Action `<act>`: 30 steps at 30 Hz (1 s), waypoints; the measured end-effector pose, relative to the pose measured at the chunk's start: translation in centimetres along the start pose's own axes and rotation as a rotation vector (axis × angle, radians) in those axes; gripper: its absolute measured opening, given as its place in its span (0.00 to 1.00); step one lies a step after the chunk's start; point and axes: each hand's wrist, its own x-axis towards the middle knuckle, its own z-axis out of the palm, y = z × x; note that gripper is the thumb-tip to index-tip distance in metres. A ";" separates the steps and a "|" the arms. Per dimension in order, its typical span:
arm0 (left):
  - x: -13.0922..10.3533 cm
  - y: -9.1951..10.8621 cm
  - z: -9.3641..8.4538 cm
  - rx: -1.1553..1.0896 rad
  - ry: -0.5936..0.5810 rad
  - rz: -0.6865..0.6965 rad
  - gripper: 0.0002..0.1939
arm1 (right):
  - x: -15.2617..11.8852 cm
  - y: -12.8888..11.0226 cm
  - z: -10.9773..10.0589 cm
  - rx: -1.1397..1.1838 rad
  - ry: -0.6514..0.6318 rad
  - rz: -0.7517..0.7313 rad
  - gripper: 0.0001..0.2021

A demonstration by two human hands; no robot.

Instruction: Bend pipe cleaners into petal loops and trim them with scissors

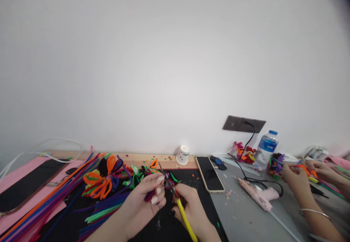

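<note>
My right hand (191, 207) is wrapped around a pair of scissors (182, 214) with yellow handles. Their metal blades point up and to the left, passing close by the fingertips of my left hand (149, 194). The left thumb and fingers are pinched together; a small dark piece seems to be between them, but its kind is hidden. Just behind the hands lie green looped pipe cleaners (135, 176) and some purple ones. An orange pipe-cleaner flower (106, 178) rests to the left, beside long bundled pipe cleaners (58, 194) in many colours.
A paper cup (182, 155) stands upside down by the wall. Right of the black mat (191, 178) are a phone (210, 174), a pink glue gun (259, 195) with its cord and a water bottle (267, 147). Another person's hands (296, 181) work at far right.
</note>
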 end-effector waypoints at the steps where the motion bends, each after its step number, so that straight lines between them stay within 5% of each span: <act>1: -0.1 -0.1 0.1 -0.017 -0.003 -0.003 0.06 | 0.0 0.0 0.0 -0.001 0.004 0.000 0.23; 7: -0.1 -0.1 0.3 0.053 -0.020 0.018 0.06 | 0.2 0.0 0.2 0.013 0.019 0.026 0.18; 14: 0.8 1.5 -0.6 0.424 0.024 0.163 0.08 | 0.1 -0.8 0.1 0.037 0.004 0.131 0.10; 22: 1.4 2.8 -1.6 1.076 0.192 0.360 0.11 | 0.4 -0.5 -0.1 0.130 0.170 0.250 0.09; 30: 1.3 3.0 -1.9 1.209 0.247 0.377 0.11 | 0.4 -0.4 0.1 -0.010 0.143 0.306 0.10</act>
